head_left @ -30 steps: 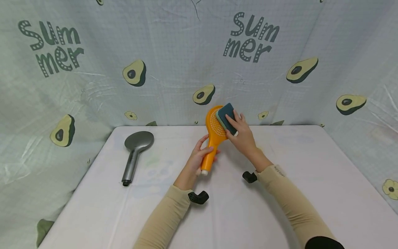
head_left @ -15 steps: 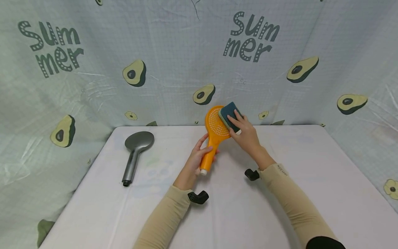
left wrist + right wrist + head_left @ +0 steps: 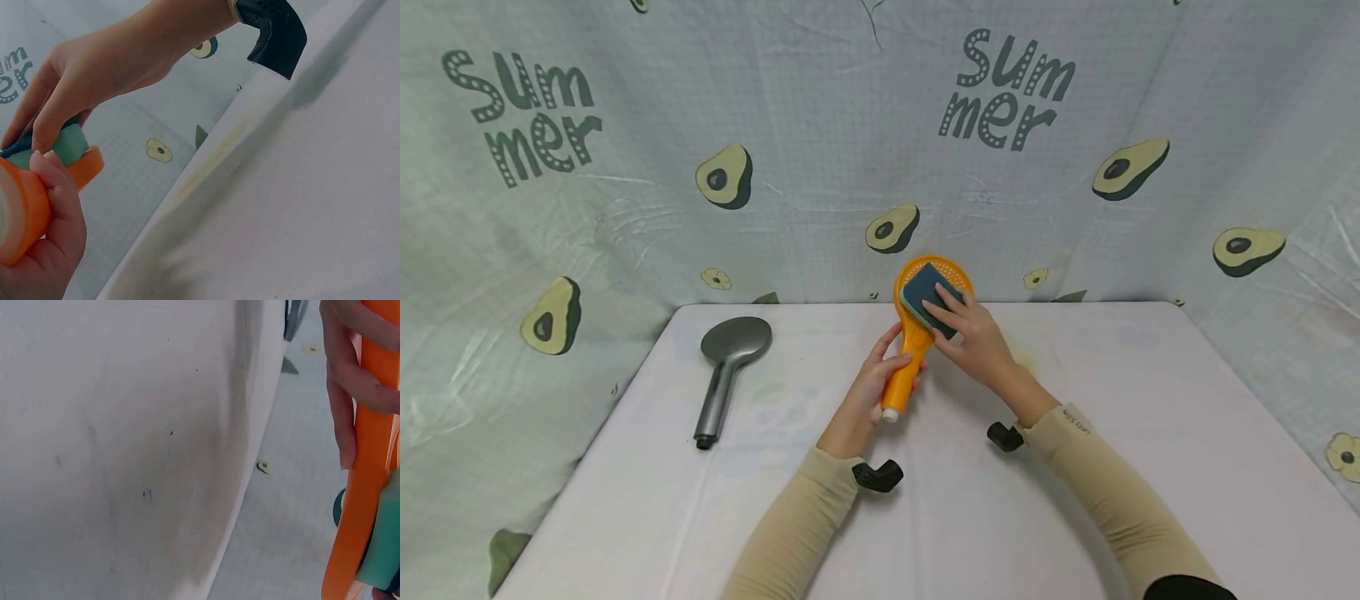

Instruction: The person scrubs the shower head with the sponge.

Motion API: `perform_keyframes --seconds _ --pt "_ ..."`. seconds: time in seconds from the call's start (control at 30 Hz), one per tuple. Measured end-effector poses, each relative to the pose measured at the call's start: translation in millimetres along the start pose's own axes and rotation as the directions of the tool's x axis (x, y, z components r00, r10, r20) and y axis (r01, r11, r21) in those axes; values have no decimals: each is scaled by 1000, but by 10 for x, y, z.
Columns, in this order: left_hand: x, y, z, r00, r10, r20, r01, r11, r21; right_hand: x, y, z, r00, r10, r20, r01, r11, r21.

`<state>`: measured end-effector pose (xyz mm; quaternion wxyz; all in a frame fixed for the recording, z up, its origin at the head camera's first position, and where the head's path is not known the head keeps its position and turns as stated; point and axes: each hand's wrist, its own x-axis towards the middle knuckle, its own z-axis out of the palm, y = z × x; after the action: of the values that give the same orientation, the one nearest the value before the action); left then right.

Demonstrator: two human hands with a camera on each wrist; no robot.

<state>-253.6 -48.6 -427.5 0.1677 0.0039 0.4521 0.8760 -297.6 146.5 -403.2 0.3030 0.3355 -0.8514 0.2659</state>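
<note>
An orange shower head with a perforated face and a white end is held up over the table, face toward the head camera. Around its handle curl the fingers of my left hand, the thumb across the front. My right hand grips a sponge, dark blue on top and light green beneath, against the lower middle of the face. The left wrist view shows the sponge's green side touching the orange head. In the right wrist view the left fingers wrap the orange handle.
A grey shower head lies on the white table to the left. Behind the table hangs a pale curtain printed with avocados and lettering. Black wrist cameras stick out beside both sleeves.
The right hand first shifts the sponge slightly up and right, then sweeps it down and left over the shower head's face. The left hand stays nearly still.
</note>
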Motion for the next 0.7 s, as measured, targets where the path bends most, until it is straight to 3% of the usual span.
perform_keyframes --seconds 0.13,0.43,0.53,0.7 --pt "2 -4 -3 1000 -2 0 2 1000 7 24 16 -11 1000 19 -18 -19 1000 -1" --pt "-12 -26 -10 999 -16 29 17 1000 -5 64 149 -70 977 185 -108 -183 983 29" --pt "-10 -44 -12 999 -19 41 18 1000 10 73 126 -47 984 153 -92 -150 988 35" --pt "-2 -68 -15 998 -17 56 14 999 50 100 -29 15 999 -21 -31 21 1000 13"
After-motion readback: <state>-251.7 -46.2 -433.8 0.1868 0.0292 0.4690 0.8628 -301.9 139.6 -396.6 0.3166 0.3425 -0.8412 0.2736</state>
